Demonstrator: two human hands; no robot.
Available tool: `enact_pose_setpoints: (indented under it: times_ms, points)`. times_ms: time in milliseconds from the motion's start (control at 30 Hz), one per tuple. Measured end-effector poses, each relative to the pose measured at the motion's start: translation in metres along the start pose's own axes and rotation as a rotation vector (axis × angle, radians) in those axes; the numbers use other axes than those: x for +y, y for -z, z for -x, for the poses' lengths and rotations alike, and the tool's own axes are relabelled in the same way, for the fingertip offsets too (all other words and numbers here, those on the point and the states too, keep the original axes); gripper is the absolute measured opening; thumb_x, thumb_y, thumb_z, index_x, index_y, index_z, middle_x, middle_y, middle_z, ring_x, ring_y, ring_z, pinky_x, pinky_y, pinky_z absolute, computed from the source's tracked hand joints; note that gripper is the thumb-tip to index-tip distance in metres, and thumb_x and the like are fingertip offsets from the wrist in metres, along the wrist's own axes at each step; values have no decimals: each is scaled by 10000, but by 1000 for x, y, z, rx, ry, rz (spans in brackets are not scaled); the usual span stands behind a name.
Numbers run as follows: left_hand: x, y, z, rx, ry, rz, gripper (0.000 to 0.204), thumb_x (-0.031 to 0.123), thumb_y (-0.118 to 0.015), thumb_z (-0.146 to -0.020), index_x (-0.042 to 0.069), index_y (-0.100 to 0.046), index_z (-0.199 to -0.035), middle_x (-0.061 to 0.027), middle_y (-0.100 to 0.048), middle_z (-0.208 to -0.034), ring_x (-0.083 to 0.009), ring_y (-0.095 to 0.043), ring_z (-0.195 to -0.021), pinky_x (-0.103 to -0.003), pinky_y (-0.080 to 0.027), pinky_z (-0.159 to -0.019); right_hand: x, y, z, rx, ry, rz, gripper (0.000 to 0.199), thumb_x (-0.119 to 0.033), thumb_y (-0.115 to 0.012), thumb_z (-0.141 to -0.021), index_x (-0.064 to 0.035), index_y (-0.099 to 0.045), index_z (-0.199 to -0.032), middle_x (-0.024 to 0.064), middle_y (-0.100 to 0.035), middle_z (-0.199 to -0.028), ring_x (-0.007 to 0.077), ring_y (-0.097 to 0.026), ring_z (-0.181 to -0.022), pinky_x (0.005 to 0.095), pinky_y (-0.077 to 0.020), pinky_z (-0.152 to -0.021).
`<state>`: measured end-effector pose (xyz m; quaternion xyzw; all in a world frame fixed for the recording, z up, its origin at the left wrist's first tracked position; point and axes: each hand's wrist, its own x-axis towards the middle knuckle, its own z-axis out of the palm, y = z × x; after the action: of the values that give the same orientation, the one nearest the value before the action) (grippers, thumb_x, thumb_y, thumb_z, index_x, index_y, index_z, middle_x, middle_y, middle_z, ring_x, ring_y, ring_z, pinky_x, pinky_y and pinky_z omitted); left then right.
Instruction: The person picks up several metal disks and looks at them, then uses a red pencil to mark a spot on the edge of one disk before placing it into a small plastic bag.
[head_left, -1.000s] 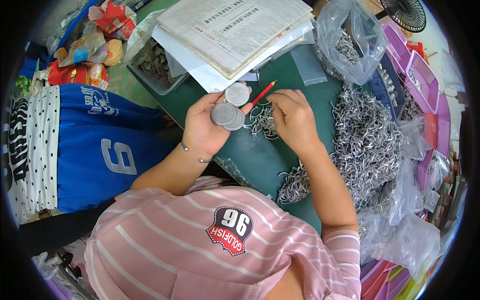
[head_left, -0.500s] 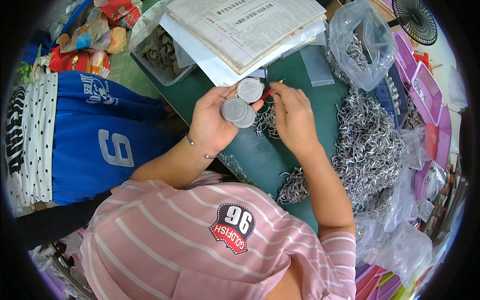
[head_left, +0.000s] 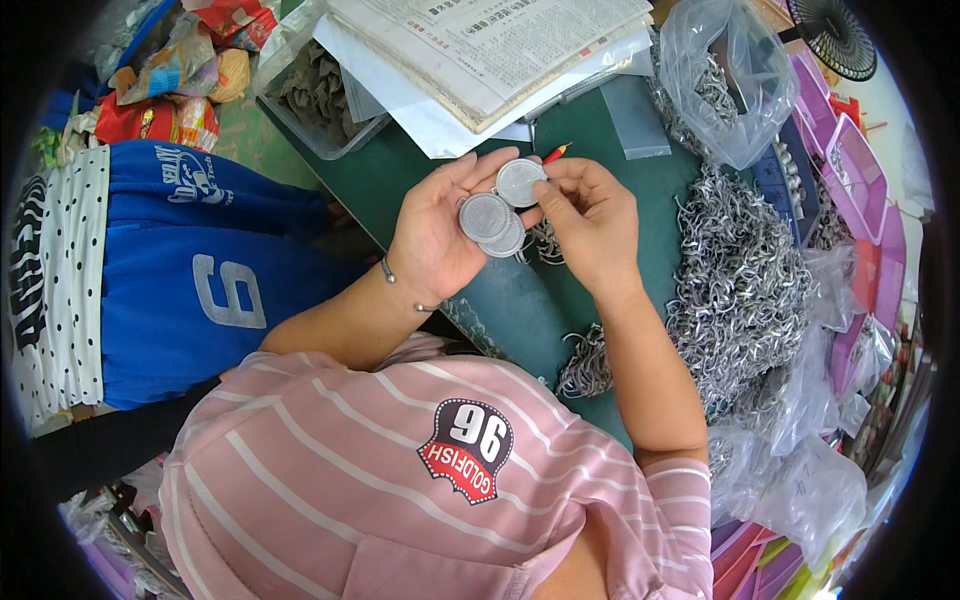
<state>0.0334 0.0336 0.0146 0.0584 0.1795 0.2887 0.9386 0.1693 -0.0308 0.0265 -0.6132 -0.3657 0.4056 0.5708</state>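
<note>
My left hand (head_left: pixel 430 235) is palm up with its fingers stretched toward the far side, and it carries round silver metal discs (head_left: pixel 484 217) that overlap one another. They look like medallions with a raised rim. My right hand (head_left: pixel 608 225) pinches another silver disc (head_left: pixel 520 182) at its right edge, thumb on top, beside the left fingertips. A red stick with a yellowish tip (head_left: pixel 556 153) pokes out past my right fingers. Below the hands a small heap of silver metal pieces (head_left: pixel 545 243) shows in part; the right hand hides some of it.
A large pile of curved silver pieces (head_left: pixel 735 290) covers the right of the green table (head_left: pixel 520 310), with a smaller clump (head_left: pixel 587 362) nearer. Newspapers (head_left: pixel 500 50) and a grey tub (head_left: pixel 325 100) lie at the back. A clear bag (head_left: pixel 725 90) and purple trays (head_left: pixel 858 180) stand right.
My right hand has turned and moved onto the upper disc, now pinching its edge. That disc and the others have shifted slightly right. The red stick shows farther behind the fingers.
</note>
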Motion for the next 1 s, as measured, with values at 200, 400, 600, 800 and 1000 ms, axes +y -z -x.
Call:
enact_pose_setpoints:
  times_ms: [200,400,600,800,1000]
  points:
    - [-1,0,-1,-72,15,-2,499,320,-310,-923,-58,-409,-1235,-199,-449,-1258,-291,-446,-1151,-407,-325,-995,-17,-1,8,89,-50,-168,124,18,-565,-808,73,-554,-918,106,-621,-783,122,-598,-644,214,-480,-543]
    - [-2,-7,0,-85,23,3,519,331,-291,-929,-68,-395,-1245,-232,-395,-1299,-308,-387,-1210,-403,-290,-1027,-21,-5,19,-72,-61,-81,124,-12,-588,-802,44,-592,-912,61,-618,-785,77,-560,-691,208,-455,-614]
    - [-2,-9,1,-125,47,111,532,330,-268,-935,-75,-360,-1267,-247,-314,-1350,-342,-335,-1245,-439,-269,-1036,-18,1,20,-34,54,40,111,-22,-559,-828,37,-598,-914,52,-611,-798,68,-553,-676,203,-448,-599]
    - [-2,-8,2,-172,44,115,547,344,-256,-935,-64,-320,-1294,-254,-245,-1381,-362,-239,-1295,-514,-232,-1037,-16,13,18,83,60,112,113,-18,-552,-837,26,-591,-933,26,-602,-799,66,-554,-661,183,-432,-579]
    - [-1,-8,4,-186,33,124,549,348,-254,-934,-59,-318,-1298,-255,-239,-1384,-360,-213,-1306,-495,-207,-1052,-16,12,24,56,43,18,232,-20,-608,-798,2,-557,-1023,9,-579,-852,48,-522,-667,179,-410,-581]
